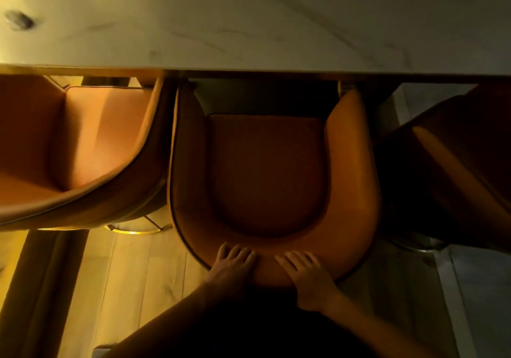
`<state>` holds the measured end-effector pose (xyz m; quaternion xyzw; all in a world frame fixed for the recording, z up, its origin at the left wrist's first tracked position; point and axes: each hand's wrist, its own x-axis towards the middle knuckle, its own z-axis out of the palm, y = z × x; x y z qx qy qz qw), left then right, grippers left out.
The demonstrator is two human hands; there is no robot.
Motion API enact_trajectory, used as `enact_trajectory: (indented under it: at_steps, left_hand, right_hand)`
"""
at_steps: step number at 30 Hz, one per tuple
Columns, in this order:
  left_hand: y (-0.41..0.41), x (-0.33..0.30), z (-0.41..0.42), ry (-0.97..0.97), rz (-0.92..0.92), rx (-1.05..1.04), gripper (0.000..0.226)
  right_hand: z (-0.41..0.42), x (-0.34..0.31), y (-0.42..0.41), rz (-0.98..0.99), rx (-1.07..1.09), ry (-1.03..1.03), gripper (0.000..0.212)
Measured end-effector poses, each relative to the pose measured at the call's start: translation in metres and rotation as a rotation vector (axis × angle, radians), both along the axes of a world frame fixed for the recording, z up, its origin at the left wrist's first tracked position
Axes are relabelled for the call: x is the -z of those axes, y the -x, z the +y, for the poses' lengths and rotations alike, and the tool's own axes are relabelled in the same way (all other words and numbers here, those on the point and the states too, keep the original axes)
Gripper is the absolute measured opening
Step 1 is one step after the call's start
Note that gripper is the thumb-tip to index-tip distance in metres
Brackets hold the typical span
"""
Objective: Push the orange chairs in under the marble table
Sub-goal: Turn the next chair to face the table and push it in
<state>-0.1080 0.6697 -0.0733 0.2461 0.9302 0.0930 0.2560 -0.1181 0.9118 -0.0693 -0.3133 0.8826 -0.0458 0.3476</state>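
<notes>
My left hand [235,261] and right hand [307,273] lie flat, fingers spread, on the padded top rim of the middle orange upholstered tub chair [351,180], at six o'clock of its seat; neither is clamped on anything. This chair stands at the near edge of the pale veined marble table [249,25], arm tips at twelve o'clock just reaching under it. Judgement: the shell is stiff beneath soft padding and smooth leather-like covering, likely fairly heavy, so palms low on the backrest should push best. A second orange chair [83,142] at nine o'clock sits very close to it, angled. A darker chair [456,164] at three o'clock is near. Either could snag the arms.
</notes>
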Motion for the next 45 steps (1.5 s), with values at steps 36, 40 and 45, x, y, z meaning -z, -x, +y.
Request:
enact_trajectory:
  at_steps: [36, 40, 45]
  left_hand:
    - [-0.032, 0.002, 0.033, -0.114, 0.126, -0.298, 0.044]
    - [-0.03, 0.001, 0.031, -0.11, 0.096, -0.304, 0.044]
    - [-0.023, 0.001, 0.029, -0.113, 0.047, -0.302, 0.043]
  right_hand:
    - [0.048, 0.0, 0.024, -0.081, -0.157, -0.056, 0.096]
    - [0.047, -0.001, 0.025, -0.09, -0.158, -0.061, 0.094]
    - [0.043, -0.001, 0.029, -0.08, -0.191, -0.077, 0.095]
